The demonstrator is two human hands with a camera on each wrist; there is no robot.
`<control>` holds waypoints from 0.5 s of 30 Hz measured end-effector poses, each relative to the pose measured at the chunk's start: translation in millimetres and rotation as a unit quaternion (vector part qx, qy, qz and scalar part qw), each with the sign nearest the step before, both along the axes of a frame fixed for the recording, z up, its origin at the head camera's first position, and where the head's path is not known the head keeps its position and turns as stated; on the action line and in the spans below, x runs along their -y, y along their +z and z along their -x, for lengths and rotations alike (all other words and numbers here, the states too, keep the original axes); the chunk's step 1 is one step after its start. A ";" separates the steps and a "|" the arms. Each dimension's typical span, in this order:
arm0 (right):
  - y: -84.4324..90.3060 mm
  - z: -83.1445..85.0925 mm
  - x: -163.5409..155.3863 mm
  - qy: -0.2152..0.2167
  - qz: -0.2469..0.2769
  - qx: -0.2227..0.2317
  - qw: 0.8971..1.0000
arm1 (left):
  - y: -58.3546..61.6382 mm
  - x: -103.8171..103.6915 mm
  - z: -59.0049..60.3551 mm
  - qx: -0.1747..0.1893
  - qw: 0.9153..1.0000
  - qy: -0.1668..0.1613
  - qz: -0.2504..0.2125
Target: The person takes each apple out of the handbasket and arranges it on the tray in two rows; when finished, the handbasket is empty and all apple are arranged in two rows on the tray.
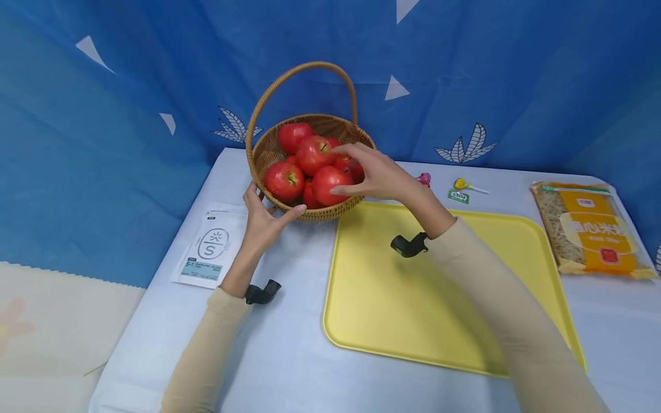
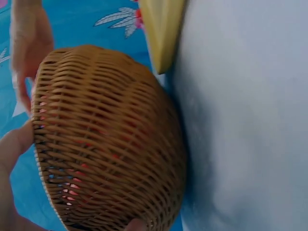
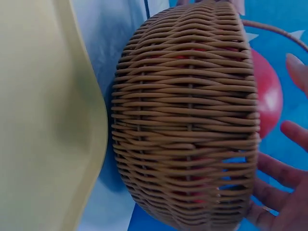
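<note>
Steadying the basket [image 1: 324,214]: the left grip [image 1: 262,221] grasps its near left side, thumb at the rim, other fingers against the wicker wall.
Red apples [image 1: 285,181]: heaped in the basket, just beyond the left grip and under the right grip [image 1: 381,176], which is released, its fingers bent and spread over the fruit, hiding part of it.
Handle [image 1: 279,83]: a wicker arch standing up beyond both grips.
Yellow tray [image 1: 392,310]: on the counter [image 1: 289,344], nearer than the right grip; the beige right sleeve [image 1: 496,298] crosses above and covers part of it.
Sweets: a pink one [image 1: 424,179] just right of the right grip, partly behind the wrist; a yellow lollipop [image 1: 462,183] and green sachet [image 1: 458,197] farther right.
Noodle bag [image 1: 594,229]: well right of the right grip, past the tray.
White packet [image 1: 209,249]: left of the left grip and a little nearer.
Blue curtain [image 1: 320,34]: beyond both grips, behind the basket.
Left wrist view: the basket's outer weave, red showing through gaps, most fruit blocked.
Right wrist view: thumb and forefinger apart from an apple bulging past the rim, a gap unclear from the head.
Head view: alone shows the noodle bag, the white packet and the heap from above.
</note>
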State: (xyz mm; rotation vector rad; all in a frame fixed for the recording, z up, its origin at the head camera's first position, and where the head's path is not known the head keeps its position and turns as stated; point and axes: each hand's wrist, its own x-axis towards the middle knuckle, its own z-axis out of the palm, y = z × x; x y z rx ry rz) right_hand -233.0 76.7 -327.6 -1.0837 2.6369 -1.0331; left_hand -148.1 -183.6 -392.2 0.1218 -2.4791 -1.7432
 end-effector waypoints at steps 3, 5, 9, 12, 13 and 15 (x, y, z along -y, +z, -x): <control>-3.6 5.2 7.1 0.022 -0.021 0.012 0.999 | 0.9 0.6 -0.1 0.018 1.000 0.003 -0.006; -5.6 8.5 10.2 0.035 -0.036 0.015 0.999 | 1.0 0.7 0.1 0.024 1.000 0.004 -0.009; -6.6 13.4 10.5 0.049 -0.054 0.041 0.996 | 1.8 -0.5 1.3 0.022 1.000 0.000 -0.013; -7.2 15.6 8.8 0.055 -0.055 0.063 0.995 | 2.4 -1.3 2.6 0.019 1.000 -0.004 -0.011; -7.6 16.2 8.7 0.056 -0.053 0.067 0.995 | 2.5 -1.4 2.8 0.020 1.000 -0.004 -0.011; -8.8 17.0 9.4 0.055 -0.046 0.064 0.995 | 2.2 -1.0 2.8 0.020 1.000 -0.001 -0.009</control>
